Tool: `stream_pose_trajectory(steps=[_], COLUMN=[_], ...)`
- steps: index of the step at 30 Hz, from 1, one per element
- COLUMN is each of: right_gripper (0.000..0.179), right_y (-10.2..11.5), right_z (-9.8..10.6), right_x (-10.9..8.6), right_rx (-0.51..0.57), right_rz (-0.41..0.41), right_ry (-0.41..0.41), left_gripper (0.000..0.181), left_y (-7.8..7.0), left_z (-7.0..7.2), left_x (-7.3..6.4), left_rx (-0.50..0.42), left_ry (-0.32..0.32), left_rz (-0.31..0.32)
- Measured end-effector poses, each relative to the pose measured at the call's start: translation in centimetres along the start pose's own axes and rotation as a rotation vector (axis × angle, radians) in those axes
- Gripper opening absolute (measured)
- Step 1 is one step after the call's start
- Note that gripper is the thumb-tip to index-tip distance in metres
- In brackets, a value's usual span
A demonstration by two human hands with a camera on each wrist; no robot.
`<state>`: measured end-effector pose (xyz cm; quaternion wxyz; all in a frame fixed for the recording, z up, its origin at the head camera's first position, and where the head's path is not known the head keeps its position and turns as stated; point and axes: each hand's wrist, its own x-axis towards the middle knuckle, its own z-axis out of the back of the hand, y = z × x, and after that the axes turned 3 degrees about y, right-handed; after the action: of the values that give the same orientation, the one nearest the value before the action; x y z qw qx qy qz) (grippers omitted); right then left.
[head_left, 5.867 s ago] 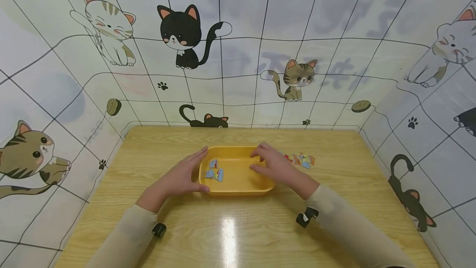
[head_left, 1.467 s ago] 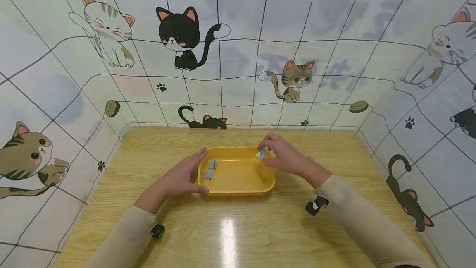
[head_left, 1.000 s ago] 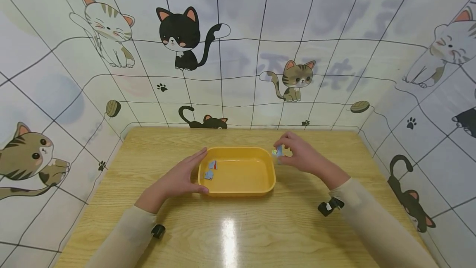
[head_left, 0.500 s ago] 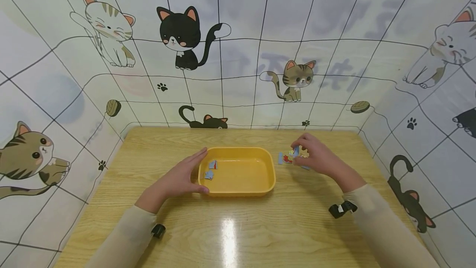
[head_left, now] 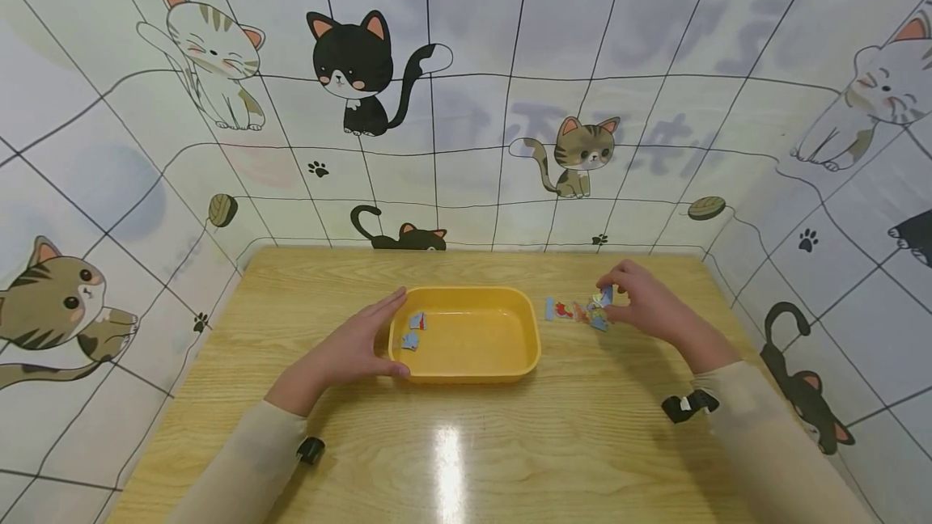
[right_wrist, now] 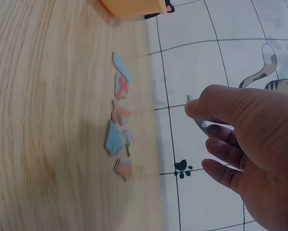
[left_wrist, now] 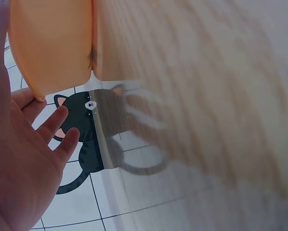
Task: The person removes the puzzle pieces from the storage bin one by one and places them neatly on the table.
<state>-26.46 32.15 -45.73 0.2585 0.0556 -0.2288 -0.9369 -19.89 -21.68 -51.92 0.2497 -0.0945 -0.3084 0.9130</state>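
My left hand (head_left: 348,346) rests against the left end of a yellow tray (head_left: 466,289), thumb at the front corner and fingers stretched to the back one. In the left wrist view a fingertip touches the tray's (left_wrist: 52,43) edge. A blue puzzle piece (head_left: 606,295) with some yellow is pinched between thumb and fingers of my right hand (head_left: 648,306), above the right end of a row of pieces. That row has a blue strip (head_left: 549,308), a red piece (head_left: 564,310), an orange piece (head_left: 580,312) and a blue-yellow piece (head_left: 599,322). An orange piece (right_wrist: 123,169) also shows in the right wrist view.
Inside the tray's left part lie two small pieces, one blue and red (head_left: 417,321), the other mostly blue (head_left: 410,341). The wooden table (head_left: 364,459) meets a cat-print cloth wall (head_left: 473,144) behind and at both sides.
My right hand has lifted one piece out of the tray and carried it rightward over the row. Three pieces lay in the tray earlier, two now. The left hand stays put.
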Motion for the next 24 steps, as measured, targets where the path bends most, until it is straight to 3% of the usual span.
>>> stream_pose_trajectory(steps=[24], right_gripper=[0.03], right_y=[-3.4], right_z=[-0.2], right_x=[-1.7], right_rx=[-0.054], right_rz=[-0.034], right_ry=[0.04], left_gripper=[0.136], left_y=[0.1], left_z=[-0.1], left_x=[0.0], left_rx=[0.016], left_ry=[-0.01], left_rz=[-0.019])
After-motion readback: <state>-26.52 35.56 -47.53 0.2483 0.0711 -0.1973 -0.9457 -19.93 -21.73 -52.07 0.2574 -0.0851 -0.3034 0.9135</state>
